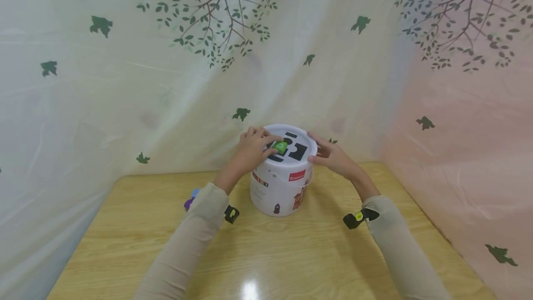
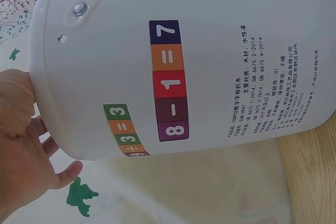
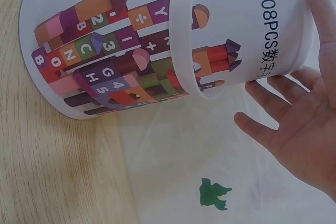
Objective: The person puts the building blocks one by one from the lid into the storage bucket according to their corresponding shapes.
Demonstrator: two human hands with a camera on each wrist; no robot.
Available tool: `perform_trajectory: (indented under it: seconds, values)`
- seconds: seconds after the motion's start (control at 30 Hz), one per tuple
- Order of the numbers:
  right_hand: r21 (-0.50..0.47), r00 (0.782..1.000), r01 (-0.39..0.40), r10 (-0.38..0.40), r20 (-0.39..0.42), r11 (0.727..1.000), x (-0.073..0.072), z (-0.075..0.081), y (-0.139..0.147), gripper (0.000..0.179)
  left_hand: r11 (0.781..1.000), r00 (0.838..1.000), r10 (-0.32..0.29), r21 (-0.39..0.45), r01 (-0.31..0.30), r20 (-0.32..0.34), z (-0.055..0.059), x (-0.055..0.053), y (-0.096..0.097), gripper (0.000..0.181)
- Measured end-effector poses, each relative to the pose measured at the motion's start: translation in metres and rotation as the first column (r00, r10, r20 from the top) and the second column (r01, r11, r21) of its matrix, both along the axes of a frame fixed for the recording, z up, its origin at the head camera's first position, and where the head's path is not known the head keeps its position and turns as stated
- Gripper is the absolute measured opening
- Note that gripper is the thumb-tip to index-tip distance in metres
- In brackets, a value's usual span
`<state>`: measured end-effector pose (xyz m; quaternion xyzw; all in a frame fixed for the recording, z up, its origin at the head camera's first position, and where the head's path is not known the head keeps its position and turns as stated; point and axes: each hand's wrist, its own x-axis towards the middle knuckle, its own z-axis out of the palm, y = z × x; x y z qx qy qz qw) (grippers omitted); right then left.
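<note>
A white bucket (image 1: 278, 189) stands upright on the table, its white lid (image 1: 310, 145) pierced with several dark shaped holes. On top of the lid, the thumb and index finger of my left hand (image 1: 251, 149) pinch a small green block (image 1: 280, 146) with a light mark on it. The left wrist view shows the left hand (image 2: 23, 140) at the lid's rim; the block is hidden there. My right hand (image 1: 333, 155) steadies the opposite side of the rim. In the right wrist view that hand (image 3: 302, 129) has its fingers spread, touching the bucket near the rim.
Purple and blue pieces (image 1: 189, 204) lie on the wooden table (image 1: 266, 258), partly behind the left forearm. The bucket's white handle (image 3: 184, 35) hangs down its side. A curtain (image 1: 275, 87) printed with trees and leaves stands close behind the table.
</note>
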<state>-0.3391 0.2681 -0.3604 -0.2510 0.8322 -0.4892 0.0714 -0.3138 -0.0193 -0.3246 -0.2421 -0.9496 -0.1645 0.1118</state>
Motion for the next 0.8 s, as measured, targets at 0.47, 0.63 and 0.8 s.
perform_trajectory:
  seconds: [0.47,0.63,0.8]
  values:
    - [0.0,1.0,0.001,-0.001,-0.006,1.0,0.0003,0.0019,-0.0003,0.083,1.0,1.0,-0.003,-0.026,0.003,-0.018,-0.0005,-0.002,0.0001,0.036]
    - [0.0,1.0,-0.003,0.003,-0.009,1.0,0.001,0.0019,-0.0005,0.084,1.0,1.0,-0.001,-0.018,0.001,-0.009,-0.0002,-0.0008,-0.0001,0.038]
    - [-0.004,1.0,0.002,-0.002,-0.002,1.0,0.0016,0.0021,-0.0009,0.085,1.0,1.0,0.006,0.021,-0.006,0.006,-0.0006,0.0003,0.0001,0.038]
